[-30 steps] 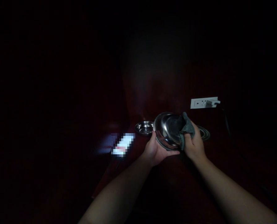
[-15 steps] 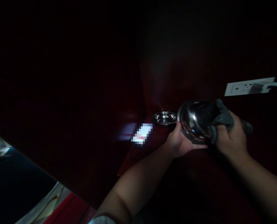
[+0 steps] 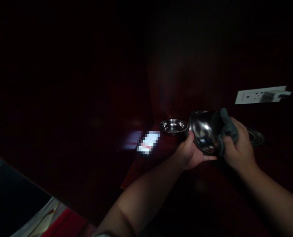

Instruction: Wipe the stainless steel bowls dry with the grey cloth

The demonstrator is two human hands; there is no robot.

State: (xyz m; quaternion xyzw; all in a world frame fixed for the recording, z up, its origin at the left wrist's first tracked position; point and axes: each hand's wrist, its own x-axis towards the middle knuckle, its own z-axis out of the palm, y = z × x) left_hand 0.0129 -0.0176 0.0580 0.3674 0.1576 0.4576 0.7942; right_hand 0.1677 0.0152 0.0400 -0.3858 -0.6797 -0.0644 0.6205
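A shiny steel bowl [image 3: 203, 130] is held up and tilted, its rounded outside towards me. My left hand [image 3: 189, 153] grips its rim from the lower left, thumb on the near side and other fingers beneath. A grey-green cloth [image 3: 227, 128] is bunched in my right hand [image 3: 240, 146], pressed against the right part of the bowl. Just behind and to the left, a second steel bowl [image 3: 173, 126] sits upright on the dark red surface. Behind my right hand, round metal rims [image 3: 255, 136] show in part; what they belong to is hidden.
A lit phone [image 3: 148, 142], its screen blurred out, lies left of the bowls. On the back wall is a white socket panel [image 3: 246, 96] with a plug [image 3: 272, 96] in it. The surface's edge [image 3: 126, 180] runs near my left forearm. Most of the scene is very dark.
The view has swung left, so everything sits further right than a second ago. Both hands keep hold of the bowl and cloth; the bowl has tilted slightly and the cloth has shifted on it.
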